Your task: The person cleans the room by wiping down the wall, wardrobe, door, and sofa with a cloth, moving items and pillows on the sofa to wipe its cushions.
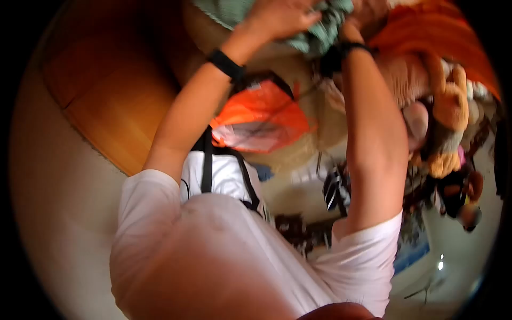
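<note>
At the top of the head view, a crumpled pale green cloth (320, 40) is bunched between my two hands. My left hand (277, 18) comes in from the left, its fingers closed on the cloth's near side. My right hand (369, 13) grips the bunched part from the other side; motion blurs it and the frame's top edge cuts it off. Each wrist wears a black band. More of the green cloth (224, 12) spreads left behind my left hand. What kind of article the cloth is cannot be made out.
Below my hands lie an orange plastic bag (266, 117) and a white bag with black straps (220, 169). Orange fabric (426, 32) and soft toys (450, 109) are at the right. A wooden panel (117, 112) stands left. Another person (461, 192) is far right.
</note>
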{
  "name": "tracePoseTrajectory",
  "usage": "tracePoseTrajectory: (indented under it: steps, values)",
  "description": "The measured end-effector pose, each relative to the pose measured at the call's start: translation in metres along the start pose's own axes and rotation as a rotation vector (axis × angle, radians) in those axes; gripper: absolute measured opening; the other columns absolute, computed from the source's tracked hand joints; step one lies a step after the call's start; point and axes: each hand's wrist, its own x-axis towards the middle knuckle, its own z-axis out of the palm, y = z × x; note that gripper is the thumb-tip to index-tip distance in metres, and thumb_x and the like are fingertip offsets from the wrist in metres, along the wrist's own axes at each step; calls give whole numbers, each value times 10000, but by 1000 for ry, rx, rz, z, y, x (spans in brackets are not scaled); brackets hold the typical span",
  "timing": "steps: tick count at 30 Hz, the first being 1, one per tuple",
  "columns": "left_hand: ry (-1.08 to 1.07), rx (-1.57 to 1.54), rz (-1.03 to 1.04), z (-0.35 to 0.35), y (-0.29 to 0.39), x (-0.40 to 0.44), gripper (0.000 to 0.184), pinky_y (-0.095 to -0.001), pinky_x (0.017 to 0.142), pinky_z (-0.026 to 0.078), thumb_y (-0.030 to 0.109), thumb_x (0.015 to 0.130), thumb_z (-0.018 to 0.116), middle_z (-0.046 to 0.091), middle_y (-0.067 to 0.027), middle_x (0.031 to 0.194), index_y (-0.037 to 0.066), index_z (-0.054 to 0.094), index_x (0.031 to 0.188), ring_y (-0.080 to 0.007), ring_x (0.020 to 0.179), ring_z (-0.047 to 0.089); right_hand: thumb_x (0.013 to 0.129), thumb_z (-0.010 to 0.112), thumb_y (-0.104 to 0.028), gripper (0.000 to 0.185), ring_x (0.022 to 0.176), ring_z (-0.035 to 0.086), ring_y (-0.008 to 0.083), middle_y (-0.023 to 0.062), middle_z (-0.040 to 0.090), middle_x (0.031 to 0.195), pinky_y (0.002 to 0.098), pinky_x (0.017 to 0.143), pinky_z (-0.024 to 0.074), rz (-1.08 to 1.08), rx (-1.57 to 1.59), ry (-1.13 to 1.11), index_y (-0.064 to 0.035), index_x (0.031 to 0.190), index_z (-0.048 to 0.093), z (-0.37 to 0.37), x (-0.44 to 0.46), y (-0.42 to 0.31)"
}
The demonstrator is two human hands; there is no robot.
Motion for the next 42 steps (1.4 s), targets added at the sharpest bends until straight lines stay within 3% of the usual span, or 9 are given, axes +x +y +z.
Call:
tracePoseTrajectory:
  steps: [4,8,11,15,20,23,33,36,42]
  values:
    - [361,294,-301,13,0,-40,666,-622,1043,286,308,784,712,382,-184,1511,240,503,1412,-374,1342,407,875,536,-277,418,1246,491,330,158,575,1288,493,1050,345,16,-13,-33,-89,1241,612,-5,5,-22]
    - [602,492,-383,31,-25,-118,816,-513,1075,353,549,827,692,257,-261,1544,337,294,1507,-413,1398,320,855,480,-225,432,1258,486,327,164,573,1306,485,1056,350,43,-35,-18,-78,1239,613,-7,3,-36]
    - [704,459,-279,30,-59,-157,931,-523,1148,236,654,845,607,169,-301,1563,155,227,1533,-435,1462,159,856,486,-231,424,1230,507,337,171,580,1296,458,1048,364,16,51,-5,-66,1225,616,-10,4,-39]
    - [850,138,-505,49,-101,-203,708,-525,1083,328,443,962,536,376,-221,1499,-39,329,1437,-427,1318,426,850,505,-187,395,1164,550,350,188,613,1236,442,1028,395,20,97,-11,-27,1192,619,-5,8,-36]
    - [649,-396,-709,48,-108,-249,576,-461,1101,319,310,931,555,441,-245,1424,-18,417,1384,-400,1305,434,916,542,-205,290,1049,600,300,135,654,1078,428,916,451,-27,-41,3,-60,1154,621,19,13,-1]
    - [669,-385,-646,46,-82,-241,635,-470,1108,311,236,863,634,429,-246,1436,-16,399,1396,-408,1312,424,1024,268,-333,519,946,568,368,274,645,887,400,849,429,-148,152,-40,34,925,622,2,6,-19]
    - [497,749,112,27,-49,-123,661,-576,1065,296,196,760,734,410,-172,1487,138,531,1386,-337,1350,394,916,447,-288,382,1016,562,375,198,618,1013,438,934,416,-130,-46,-40,1,1116,597,58,-9,62]
    - [199,342,-44,21,-31,-135,761,-421,1122,229,90,739,698,434,93,1520,355,498,1424,-90,1382,399,934,439,-270,360,945,583,383,209,633,978,423,897,441,-122,53,-109,22,1083,588,43,-13,37]
    - [-129,137,-65,95,-47,-227,723,-409,997,422,19,761,619,551,-1,1386,298,507,1418,-204,1232,555,953,446,-298,384,891,590,360,204,639,990,385,865,447,-245,-98,-59,49,1008,600,74,-15,107]
